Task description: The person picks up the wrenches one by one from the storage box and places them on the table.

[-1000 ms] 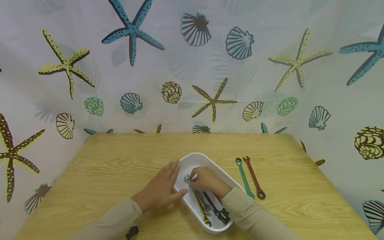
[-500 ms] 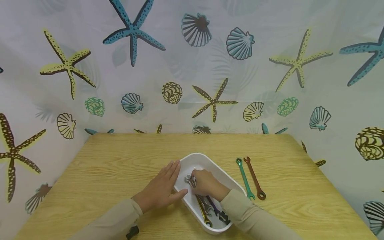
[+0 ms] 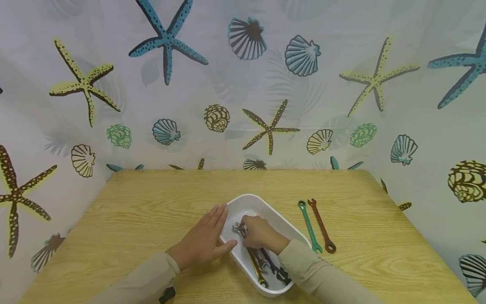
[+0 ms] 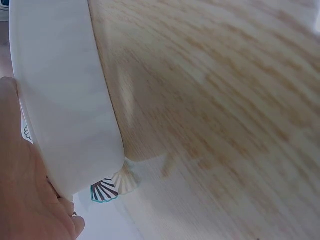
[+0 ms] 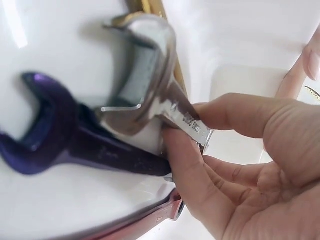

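My right hand (image 3: 262, 233) reaches into a white tray (image 3: 273, 293). Its thumb and fingers pinch the shaft of a silver open-end wrench (image 5: 155, 70), seen up close in the right wrist view. Beside that lie a purple wrench (image 5: 107, 151), a red wrench (image 5: 142, 220) and a gold wrench (image 3: 259, 272), partly covered by the hand. Small silver wrench ends (image 3: 239, 229) poke out past the fingertips in the head view. My left hand (image 3: 201, 240) rests against the tray's left rim, fingers straight and thumb over the edge.
A green wrench (image 3: 310, 228) and a reddish-brown wrench (image 3: 322, 228) lie side by side on the wooden table (image 3: 167, 190), right of the tray. Behind and around the table hangs a curtain (image 3: 212, 84) printed with shells and starfish.
The right hand has shifted slightly among the wrenches, its fingers drawing a little closer together. The left hand and the tray stay where they were.
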`<state>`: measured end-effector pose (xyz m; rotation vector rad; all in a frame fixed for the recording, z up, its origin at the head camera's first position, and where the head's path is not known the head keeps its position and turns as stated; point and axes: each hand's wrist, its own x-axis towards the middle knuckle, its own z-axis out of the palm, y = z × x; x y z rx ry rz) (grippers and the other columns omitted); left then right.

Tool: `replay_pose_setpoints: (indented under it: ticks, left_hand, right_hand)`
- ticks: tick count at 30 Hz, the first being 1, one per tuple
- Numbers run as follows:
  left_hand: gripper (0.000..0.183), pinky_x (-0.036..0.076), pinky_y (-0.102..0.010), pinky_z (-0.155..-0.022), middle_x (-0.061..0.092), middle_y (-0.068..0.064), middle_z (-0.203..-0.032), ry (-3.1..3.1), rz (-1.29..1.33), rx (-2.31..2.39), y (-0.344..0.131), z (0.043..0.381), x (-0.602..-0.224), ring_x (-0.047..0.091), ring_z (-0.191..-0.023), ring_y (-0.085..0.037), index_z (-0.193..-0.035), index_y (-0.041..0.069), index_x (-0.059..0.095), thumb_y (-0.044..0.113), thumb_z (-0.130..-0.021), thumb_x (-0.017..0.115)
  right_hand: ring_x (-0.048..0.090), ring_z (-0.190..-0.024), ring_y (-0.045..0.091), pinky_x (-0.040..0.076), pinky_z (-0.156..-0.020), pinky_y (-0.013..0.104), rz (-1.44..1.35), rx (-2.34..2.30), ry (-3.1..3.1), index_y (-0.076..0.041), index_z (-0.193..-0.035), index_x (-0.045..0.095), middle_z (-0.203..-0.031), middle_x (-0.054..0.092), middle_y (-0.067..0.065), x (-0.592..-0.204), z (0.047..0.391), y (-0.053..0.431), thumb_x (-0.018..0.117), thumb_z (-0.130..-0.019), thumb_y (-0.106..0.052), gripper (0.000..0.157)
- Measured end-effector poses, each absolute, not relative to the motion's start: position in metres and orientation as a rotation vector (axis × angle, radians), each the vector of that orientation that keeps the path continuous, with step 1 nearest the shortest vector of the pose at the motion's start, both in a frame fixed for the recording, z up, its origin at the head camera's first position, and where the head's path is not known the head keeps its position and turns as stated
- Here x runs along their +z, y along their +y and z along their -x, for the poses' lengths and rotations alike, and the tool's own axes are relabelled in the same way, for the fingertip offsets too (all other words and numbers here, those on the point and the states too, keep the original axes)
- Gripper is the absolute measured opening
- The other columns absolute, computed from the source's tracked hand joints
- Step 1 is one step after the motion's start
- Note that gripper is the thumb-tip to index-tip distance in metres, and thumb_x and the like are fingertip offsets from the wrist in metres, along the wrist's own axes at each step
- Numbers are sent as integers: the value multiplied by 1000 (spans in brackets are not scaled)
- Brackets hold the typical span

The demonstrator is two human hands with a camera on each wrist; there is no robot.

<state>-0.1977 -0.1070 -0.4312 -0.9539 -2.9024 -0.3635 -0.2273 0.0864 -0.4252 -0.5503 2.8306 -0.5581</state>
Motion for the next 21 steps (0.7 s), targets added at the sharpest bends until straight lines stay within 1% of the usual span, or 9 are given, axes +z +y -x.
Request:
replay_pose_setpoints:
  ticks: [8,14,21]
  left_hand:
    - [89,17,-46,-117,11,-17,-159,-2901,946,-360,-107,198,-433,14,-146,-35,-151,-4,16,63,-95,33]
    - [89,18,-47,-117,11,-17,-159,-2895,944,-350,-107,199,-433,14,-145,-35,-151,-4,17,63,-95,34]
    - [90,18,-46,-117,13,-18,-159,-2891,953,-341,-107,198,-434,14,-145,-35,-151,-4,17,64,-95,33]
  right_hand:
    - [55,-70,17,52,-65,30,554,-564,2829,-1,-107,62,-86,65,7,-423,226,86,79,-66,-9,45]
    - [54,-70,18,50,-64,31,580,-532,2861,-2,-103,65,-83,65,6,-425,227,87,79,-64,-11,43]
    - [53,-70,16,48,-63,30,611,-541,2835,-2,-103,65,-83,63,3,-427,229,88,78,-65,-11,42]
